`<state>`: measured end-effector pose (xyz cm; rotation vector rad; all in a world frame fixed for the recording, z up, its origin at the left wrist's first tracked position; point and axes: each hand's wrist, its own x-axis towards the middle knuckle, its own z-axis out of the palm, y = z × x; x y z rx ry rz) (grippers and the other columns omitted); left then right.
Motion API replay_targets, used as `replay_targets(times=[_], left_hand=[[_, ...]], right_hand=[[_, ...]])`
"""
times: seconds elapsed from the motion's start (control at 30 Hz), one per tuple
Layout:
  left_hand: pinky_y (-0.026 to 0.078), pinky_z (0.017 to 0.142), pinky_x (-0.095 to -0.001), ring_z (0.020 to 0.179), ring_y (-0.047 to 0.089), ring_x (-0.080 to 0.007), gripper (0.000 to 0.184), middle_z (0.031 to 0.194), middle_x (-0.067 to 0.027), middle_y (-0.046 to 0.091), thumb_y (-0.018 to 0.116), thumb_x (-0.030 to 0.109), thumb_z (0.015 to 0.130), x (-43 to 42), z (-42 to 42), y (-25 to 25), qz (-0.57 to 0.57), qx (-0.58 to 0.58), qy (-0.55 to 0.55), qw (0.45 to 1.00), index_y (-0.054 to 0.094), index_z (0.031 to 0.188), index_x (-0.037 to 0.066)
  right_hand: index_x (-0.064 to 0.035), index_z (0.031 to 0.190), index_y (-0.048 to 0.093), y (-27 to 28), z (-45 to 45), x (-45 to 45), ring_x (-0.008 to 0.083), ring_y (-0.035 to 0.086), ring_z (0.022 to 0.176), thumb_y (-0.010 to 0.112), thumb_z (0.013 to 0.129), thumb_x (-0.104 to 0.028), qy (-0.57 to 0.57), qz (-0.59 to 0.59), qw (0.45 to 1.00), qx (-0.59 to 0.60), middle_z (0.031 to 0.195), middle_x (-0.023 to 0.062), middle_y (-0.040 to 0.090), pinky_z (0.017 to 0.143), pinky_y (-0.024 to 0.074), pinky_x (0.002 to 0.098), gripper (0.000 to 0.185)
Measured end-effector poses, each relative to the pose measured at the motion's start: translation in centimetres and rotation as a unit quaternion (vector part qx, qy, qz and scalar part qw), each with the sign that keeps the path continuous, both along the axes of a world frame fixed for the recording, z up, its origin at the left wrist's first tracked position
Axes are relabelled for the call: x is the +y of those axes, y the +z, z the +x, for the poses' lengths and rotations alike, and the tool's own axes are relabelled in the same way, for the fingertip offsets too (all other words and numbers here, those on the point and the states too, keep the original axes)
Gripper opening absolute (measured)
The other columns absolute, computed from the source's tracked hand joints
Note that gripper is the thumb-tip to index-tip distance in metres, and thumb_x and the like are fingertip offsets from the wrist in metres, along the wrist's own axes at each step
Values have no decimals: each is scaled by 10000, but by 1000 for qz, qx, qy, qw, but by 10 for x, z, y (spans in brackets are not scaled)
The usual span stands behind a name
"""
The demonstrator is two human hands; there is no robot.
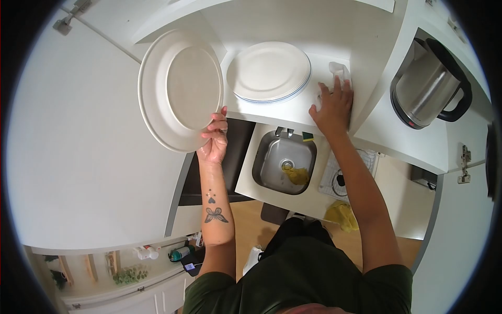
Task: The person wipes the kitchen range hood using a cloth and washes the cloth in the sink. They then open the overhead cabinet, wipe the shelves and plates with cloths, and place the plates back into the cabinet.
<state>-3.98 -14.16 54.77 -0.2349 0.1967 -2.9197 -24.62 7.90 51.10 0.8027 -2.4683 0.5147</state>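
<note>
My left hand [215,140] grips a white plate [151,89] by its lower rim, held up left of the cabinet with its underside facing me. On the cabinet shelf [319,112] sits a stack of white plates [269,70], some with a blue rim line. At the shelf's right end, my right hand [334,107] reaches in with fingers apart, over a crumpled whitish cloth or paper [340,70]. The fingertips touch or nearly touch it; a firm hold does not show.
Below are a steel sink [261,167] with a yellow cloth [296,175], a sponge [307,136], and a dish rack [329,180]. Another yellow cloth [342,215] hangs at the counter edge. A kettle [431,86] stands at right. Open cabinet doors [94,141] flank both sides.
</note>
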Motion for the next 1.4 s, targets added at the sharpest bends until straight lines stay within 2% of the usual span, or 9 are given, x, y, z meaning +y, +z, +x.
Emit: replay_targets(times=[0.37,0.43,0.67,0.77,0.87,1.0,1.13,1.27,1.4], left_hand=[[519,482,-195,708,452,-162,464,951,-151,459,463,25,862,7,19,-14,-3,-33,-17,999,260,1229,-173],[488,499,-186,702,428,-148,452,953,-124,461,477,-4,849,3,28,-25,-58,-51,-5,997,294,1242,-129],[517,606,-230,774,516,-169,475,923,-106,488,480,87,894,28,118,-94,-249,-153,0,956,281,1311,-26],[470,797,-338,946,551,-234,610,1101,-156,538,520,272,755,64,158,-127,-481,-495,28,723,369,1288,18],[418,913,-341,1086,502,-242,501,1194,-129,510,508,216,832,76,188,-182,-454,-554,-2,698,386,1282,34],[375,914,-290,1055,499,-179,371,1170,-115,538,459,207,929,80,185,-246,-669,-583,35,459,450,1242,6],[375,897,-271,1007,513,-156,383,1108,-92,575,462,270,930,77,173,-282,-695,-590,80,404,502,1198,-1],[385,898,-276,1043,498,-165,438,1150,-99,547,451,315,930,92,146,-291,-547,-604,159,558,480,1206,-24],[389,909,-289,1091,479,-199,528,1217,-136,490,423,378,929,117,118,-258,-443,-596,213,635,412,1245,-45]], right_hand=[[-90,1238,446,5,-7,-1,392,224,1274,656,684,-371,9,2,997,-73,1322,216,349,1063,119,500,656],[-100,1145,500,5,9,7,363,287,1241,619,726,-238,116,-170,977,51,1270,177,393,1016,257,467,456],[-40,993,596,-108,110,160,263,580,869,543,810,-104,197,-129,892,-387,915,126,591,747,461,327,201],[-33,1064,569,-263,148,280,349,529,1020,550,752,-213,61,180,826,-531,1106,184,561,868,427,419,361],[-81,1108,550,-365,200,363,321,559,991,678,679,-239,-132,215,723,-643,1031,182,597,860,434,406,475],[-90,1204,473,-412,197,340,314,446,1137,697,689,-289,-204,106,746,-625,1224,160,452,928,389,422,596],[-56,1174,484,-459,165,270,369,442,1096,688,695,-238,-371,-18,781,-503,1188,165,446,913,407,439,552],[-67,1184,475,-484,151,249,397,446,1077,672,699,-211,-423,77,767,-476,1172,166,459,866,437,445,542],[-43,1166,462,-487,152,273,359,547,975,649,724,-211,-210,51,809,-547,1044,161,565,828,445,415,509]])
